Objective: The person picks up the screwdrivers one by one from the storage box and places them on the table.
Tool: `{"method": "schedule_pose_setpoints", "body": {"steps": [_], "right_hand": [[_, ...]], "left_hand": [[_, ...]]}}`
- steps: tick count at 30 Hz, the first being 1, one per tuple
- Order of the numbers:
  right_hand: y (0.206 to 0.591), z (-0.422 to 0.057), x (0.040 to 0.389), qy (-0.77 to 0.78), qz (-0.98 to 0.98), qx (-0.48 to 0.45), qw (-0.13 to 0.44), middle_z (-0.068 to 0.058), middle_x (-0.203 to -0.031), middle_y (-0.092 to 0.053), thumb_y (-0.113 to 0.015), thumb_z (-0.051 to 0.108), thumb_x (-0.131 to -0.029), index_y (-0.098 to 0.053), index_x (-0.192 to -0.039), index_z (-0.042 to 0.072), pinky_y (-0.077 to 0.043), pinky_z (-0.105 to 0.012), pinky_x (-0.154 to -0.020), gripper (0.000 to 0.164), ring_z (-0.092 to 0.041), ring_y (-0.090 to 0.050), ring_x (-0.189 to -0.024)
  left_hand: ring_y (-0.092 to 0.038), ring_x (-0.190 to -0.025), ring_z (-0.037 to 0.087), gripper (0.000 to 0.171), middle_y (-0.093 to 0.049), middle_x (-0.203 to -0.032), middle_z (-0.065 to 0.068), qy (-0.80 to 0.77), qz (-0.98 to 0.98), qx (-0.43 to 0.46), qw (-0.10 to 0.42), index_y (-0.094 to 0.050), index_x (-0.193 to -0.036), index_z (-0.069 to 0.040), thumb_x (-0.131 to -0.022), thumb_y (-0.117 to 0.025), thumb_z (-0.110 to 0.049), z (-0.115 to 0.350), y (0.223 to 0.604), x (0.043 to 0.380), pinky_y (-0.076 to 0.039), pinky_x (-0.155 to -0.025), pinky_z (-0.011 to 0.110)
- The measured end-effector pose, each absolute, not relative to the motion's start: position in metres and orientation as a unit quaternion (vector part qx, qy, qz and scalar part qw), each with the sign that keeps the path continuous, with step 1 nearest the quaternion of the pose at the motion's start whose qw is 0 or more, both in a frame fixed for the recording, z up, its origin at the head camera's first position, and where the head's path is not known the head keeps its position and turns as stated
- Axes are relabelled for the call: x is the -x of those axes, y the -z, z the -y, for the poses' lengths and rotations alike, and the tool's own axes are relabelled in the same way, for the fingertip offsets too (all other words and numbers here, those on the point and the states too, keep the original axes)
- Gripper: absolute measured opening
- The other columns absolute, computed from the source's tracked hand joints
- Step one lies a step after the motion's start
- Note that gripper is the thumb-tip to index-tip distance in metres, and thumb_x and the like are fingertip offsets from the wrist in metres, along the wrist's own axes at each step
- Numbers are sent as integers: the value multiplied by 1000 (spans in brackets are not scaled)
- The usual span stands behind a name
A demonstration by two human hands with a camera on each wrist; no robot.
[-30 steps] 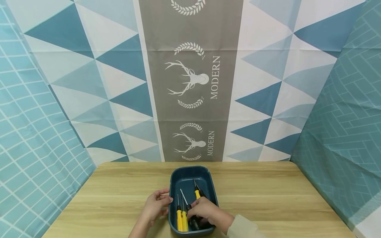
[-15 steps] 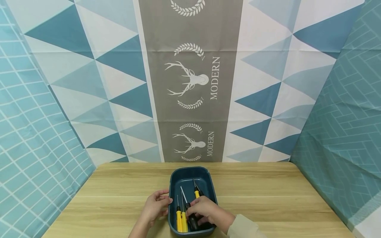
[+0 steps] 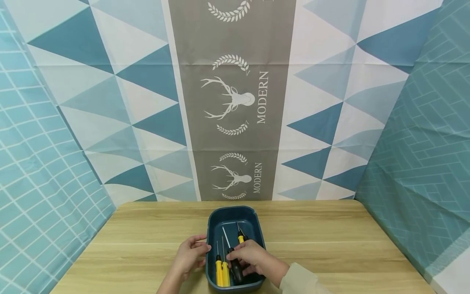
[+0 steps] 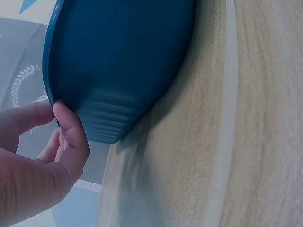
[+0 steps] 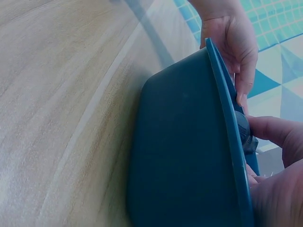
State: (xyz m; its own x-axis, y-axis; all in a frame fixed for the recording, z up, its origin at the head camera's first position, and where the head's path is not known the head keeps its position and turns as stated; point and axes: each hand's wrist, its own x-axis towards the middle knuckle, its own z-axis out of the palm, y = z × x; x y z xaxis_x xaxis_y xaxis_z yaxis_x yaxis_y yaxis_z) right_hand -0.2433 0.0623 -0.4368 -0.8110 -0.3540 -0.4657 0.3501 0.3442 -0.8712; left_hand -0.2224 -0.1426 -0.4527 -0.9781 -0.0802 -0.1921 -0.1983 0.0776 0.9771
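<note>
A dark blue bin [image 3: 232, 214] stands lengthwise near the table's front edge and holds several screwdrivers. My left hand [image 3: 191, 255] pinches the bin's left rim between thumb and fingers, as the left wrist view shows up close. Inside the bin, my right hand [image 3: 254, 258] grips a black-handled screwdriver [image 3: 236, 267] with its shaft pointing away from me. Just left of it lie two yellow-handled screwdrivers [image 3: 219, 272]. Beyond the right hand another yellow-handled screwdriver [image 3: 240, 237] is partly covered. The black handle [image 5: 242, 126] shows under the thumb in the right wrist view.
The bin sits on a light wood-grain table [image 3: 312, 245]. Behind it hangs a patterned cloth [image 3: 235, 102] with triangles and deer heads. Blue tiled cloth [image 3: 47, 183] covers the left side, green-blue cloth [image 3: 422, 175] the right.
The black-handled screwdriver has shifted slightly away from me in the right hand, and more of its handle shows. The left hand has stayed at the rim. The head view has turned a little.
</note>
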Motion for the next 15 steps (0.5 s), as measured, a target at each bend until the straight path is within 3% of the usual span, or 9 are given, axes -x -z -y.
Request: {"method": "schedule_pose_setpoints", "body": {"steps": [15], "right_hand": [[430,-66,244,577,-758,0,303,-9,-85,-71,-67,17,-84,-54,-110,0,-57,-36,-65,35,-16,-65,-74]], "left_hand": [[-60,-73,16,50,-60,-102,13,-676,-729,97,45,-46,-128,5,-84,-65,-8,143,453,222,-52,-60,29]]}}
